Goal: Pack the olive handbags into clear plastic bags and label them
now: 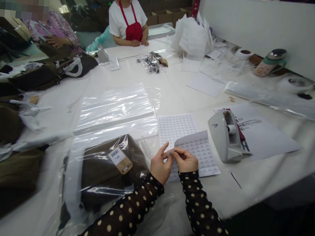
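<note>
My left hand (162, 165) and my right hand (185, 160) meet fingertip to fingertip over a sheet of small printed labels (205, 155). The right thumb and fingers pinch at the sheet's curled edge. Pressed together, the left thumb and finger hide whatever is between them. Another label sheet (173, 125) lies partly beneath. Left of my hands, a dark brown bag (97, 175) sits inside a clear plastic bag (115, 117), and a brown hang tag (124, 164) with a white barcode label shows on it.
A grey tape dispenser (225, 140) stands on a printed paper (273, 141) to the right. Clear plastic sleeves (283, 103) and a thermos (271, 62) lie farther back. Dark bags (34, 79) crowd the left side. Two people stand across the table (117, 76).
</note>
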Available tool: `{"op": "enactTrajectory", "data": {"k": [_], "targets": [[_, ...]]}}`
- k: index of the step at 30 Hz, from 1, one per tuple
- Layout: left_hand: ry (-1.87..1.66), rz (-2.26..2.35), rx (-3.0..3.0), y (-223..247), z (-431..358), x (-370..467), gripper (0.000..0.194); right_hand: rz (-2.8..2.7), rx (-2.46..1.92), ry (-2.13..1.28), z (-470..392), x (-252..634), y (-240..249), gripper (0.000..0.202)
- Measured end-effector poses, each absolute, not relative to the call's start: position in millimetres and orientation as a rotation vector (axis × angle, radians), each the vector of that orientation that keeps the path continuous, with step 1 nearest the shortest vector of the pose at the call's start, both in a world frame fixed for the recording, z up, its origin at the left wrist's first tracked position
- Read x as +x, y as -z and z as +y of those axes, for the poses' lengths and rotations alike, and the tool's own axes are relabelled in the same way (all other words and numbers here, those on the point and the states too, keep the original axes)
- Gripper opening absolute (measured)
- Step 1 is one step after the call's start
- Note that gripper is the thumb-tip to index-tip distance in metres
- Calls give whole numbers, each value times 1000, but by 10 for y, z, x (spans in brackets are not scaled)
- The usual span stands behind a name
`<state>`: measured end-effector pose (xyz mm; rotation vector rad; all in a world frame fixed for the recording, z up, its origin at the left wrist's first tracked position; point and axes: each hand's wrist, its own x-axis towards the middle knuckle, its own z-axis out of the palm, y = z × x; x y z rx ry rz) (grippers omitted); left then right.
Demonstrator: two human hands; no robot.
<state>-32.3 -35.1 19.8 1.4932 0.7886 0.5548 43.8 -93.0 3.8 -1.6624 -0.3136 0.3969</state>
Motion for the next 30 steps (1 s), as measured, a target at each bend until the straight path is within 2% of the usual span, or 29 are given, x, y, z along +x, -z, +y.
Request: {"op": "enactTrajectory", "data": {"k": [15, 20, 26, 30], "targets": [[-589, 768, 1458, -151, -403, -346, 47, -250, -1508, -466, -912, 350, 2, 23], [-625, 738, 1462, -125, -413, -343, 48, -188, -1433, -475, -886, 329, -1, 34], [-634, 733, 1509, -96, -416, -355, 46, -181, -1460, -479, -880, 334, -6, 28], [-646, 736, 1518, -71, -416, -360, 45, -179, -1452, -499, -887, 338, -1, 31]]}}
